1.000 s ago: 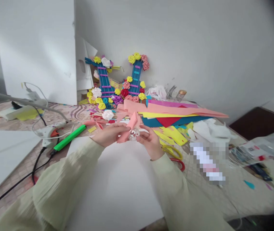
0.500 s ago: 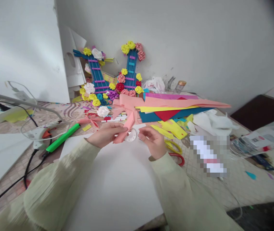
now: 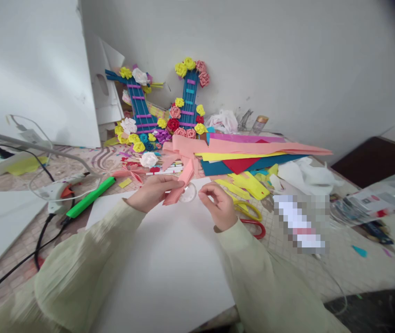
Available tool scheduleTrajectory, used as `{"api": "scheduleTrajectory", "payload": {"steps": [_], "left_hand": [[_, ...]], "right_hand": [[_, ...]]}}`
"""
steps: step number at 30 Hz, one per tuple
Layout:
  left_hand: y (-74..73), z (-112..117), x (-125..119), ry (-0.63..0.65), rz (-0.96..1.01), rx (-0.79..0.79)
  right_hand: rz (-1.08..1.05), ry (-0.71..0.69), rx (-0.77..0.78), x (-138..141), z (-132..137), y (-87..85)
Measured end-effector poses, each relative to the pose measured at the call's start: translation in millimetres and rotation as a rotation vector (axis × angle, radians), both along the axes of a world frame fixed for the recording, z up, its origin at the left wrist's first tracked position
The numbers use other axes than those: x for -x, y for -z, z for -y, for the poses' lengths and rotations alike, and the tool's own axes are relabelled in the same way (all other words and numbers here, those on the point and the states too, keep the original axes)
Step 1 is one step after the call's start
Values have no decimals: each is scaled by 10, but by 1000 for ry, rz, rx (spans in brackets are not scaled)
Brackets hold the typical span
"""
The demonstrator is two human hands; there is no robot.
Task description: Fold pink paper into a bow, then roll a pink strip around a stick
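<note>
My left hand [image 3: 152, 192] is closed on a folded strip of pink crepe paper [image 3: 174, 196], gripped between thumb and fingers. Against the strip's right side sits a clear round plastic disc [image 3: 190, 193], like a small spool; whether my left hand also grips it I cannot tell. Just right of the disc, a little apart from it, my right hand [image 3: 221, 210] has thumb and forefinger pinched together. Anything as thin as a thread between those fingertips is too small to make out. Both hands are above a large white sheet [image 3: 169, 268].
Yellow-handled [image 3: 249, 210] and red-handled scissors [image 3: 258, 227] lie by my right wrist. A glue gun [image 3: 56, 196] and a green roll [image 3: 91, 198] are at left. Stacked coloured paper [image 3: 253, 147] and two flower-trimmed blue shapes [image 3: 189, 99] stand behind. A pixelated object [image 3: 301, 224] is at right.
My right hand has shifted slightly, its fingers drawn closer together beside the disc. My left hand keeps its hold on the pink strip, almost unmoved.
</note>
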State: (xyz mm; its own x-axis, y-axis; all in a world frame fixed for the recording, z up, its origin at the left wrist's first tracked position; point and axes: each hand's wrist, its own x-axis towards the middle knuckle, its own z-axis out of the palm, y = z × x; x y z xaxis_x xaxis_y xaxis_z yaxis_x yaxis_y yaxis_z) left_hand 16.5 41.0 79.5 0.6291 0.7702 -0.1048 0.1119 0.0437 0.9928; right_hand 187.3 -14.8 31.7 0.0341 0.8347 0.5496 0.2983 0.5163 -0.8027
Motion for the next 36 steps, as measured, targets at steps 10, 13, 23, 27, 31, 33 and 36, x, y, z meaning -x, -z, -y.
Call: {"api": "scheduleTrajectory", "payload": {"steps": [10, 13, 23, 27, 31, 33, 36], "left_hand": [[32, -59, 40, -36, 138, 93], [8, -34, 32, -33, 102, 77], [17, -43, 39, -28, 26, -6], [4, -36, 35, -1, -58, -62], [27, -31, 39, 30, -110, -129], [43, -34, 42, 37, -121, -147], [53, -41, 47, 46, -126, -154]], "right_hand": [[-105, 21, 61, -7, 60, -67], [-177, -7, 142, -10, 56, -79], [-128, -63, 126, -34, 86, -107], [-67, -57, 100, -46, 85, -116], [-65, -70, 118, -42, 82, -105], [-85, -79, 145, -38, 83, -102], [-147, -98, 205, -33, 81, -102]]}}
